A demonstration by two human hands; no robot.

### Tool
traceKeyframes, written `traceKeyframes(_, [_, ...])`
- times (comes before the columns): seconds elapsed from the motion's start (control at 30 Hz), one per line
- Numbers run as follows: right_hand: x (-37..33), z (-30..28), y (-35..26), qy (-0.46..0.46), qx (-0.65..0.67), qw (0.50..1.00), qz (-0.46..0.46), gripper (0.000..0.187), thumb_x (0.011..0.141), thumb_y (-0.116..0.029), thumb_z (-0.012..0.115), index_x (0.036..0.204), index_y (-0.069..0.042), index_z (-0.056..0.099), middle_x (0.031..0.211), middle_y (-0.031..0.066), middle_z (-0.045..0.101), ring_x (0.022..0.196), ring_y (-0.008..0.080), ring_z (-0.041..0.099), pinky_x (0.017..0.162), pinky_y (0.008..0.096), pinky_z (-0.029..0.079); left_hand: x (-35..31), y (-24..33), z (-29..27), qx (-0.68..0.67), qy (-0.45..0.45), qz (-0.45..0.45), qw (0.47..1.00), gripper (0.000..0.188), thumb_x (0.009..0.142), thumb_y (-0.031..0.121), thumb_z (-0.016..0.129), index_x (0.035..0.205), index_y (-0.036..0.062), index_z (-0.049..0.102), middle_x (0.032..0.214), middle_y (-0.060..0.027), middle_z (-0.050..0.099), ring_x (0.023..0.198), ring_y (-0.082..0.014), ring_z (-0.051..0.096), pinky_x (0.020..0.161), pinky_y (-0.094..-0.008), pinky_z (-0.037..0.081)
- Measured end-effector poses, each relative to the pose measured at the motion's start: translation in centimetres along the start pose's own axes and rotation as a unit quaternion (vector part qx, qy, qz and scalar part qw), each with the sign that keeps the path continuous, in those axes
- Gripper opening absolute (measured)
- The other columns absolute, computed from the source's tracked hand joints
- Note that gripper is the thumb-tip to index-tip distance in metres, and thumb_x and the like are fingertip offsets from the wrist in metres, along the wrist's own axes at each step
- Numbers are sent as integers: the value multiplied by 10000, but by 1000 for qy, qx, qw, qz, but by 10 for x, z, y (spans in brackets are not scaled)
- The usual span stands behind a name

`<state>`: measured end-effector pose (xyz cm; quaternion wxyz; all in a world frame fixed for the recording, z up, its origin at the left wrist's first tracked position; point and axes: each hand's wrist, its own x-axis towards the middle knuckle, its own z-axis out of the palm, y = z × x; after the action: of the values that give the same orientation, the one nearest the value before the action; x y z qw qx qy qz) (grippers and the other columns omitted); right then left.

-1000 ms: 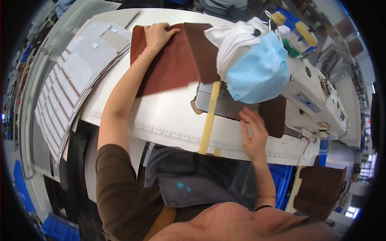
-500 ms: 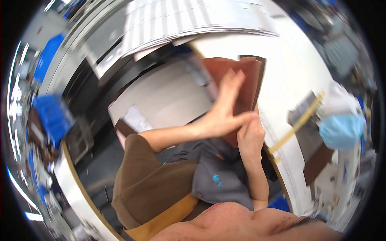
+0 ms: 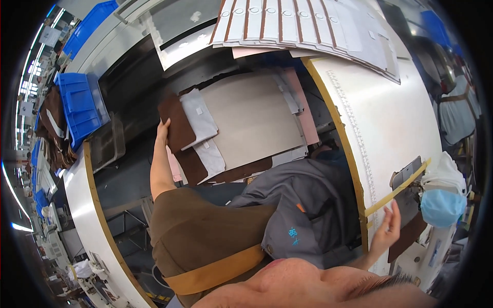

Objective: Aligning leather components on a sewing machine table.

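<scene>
My left hand (image 3: 163, 132) is closed on the left edge of a dark brown panel (image 3: 178, 124), thumb uppermost. The panel has a pale grey-white strip (image 3: 200, 119) along its right side. It lies over the left part of a stack topped by a large beige sheet (image 3: 246, 120), with another brown and white piece (image 3: 205, 164) below it. Over the white table at the right, my right hand (image 3: 389, 231) has its fingers raised and slightly apart, with nothing visible in them. Its fingertips are close to a yellow strip (image 3: 395, 190).
Overlapping white panels with brown edges (image 3: 287, 25) cover the far table. A blue bin (image 3: 82, 110) stands at the left beside brown pieces (image 3: 54, 123). A light blue, mask-like item (image 3: 442, 208) hangs at the right. A grey garment (image 3: 298, 205) lies across my lap.
My hands were together at a reddish-brown piece by the right table's edge. My left hand is now far left on a brown panel; my right has moved right. The view has shifted.
</scene>
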<state>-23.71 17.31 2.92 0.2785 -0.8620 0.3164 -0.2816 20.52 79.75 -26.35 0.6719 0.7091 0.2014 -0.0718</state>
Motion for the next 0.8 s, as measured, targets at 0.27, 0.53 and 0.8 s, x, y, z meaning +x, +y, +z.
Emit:
traceKeyframes(0.27, [-30,-135,188,109,-261,946,160,318,927,-168,606,1205,-14,602,1052,139,657,920,182,627,816,288,486,-8,13,101,426,418,79,799,597,787,228,714,1314,95,467,1204,-144,524,1181,-342,461,939,-505,410])
traceKeyframes(0.53, [-29,-125,168,-16,-221,956,194,117,884,-67,581,867,-15,479,700,63,494,653,162,453,622,304,400,-119,288,382,70,-2,636,768,267,862,-17,537,1112,18,625,1128,-126,587,1118,-240,519,896,-329,442])
traceKeyframes(0.8, [-15,-145,101,-91,-17,992,83,77,836,-36,561,824,-35,485,955,100,538,884,219,493,795,291,392,-54,355,626,48,-277,9,960,441,726,96,720,1070,49,447,927,-108,482,710,-212,557,568,-301,492])
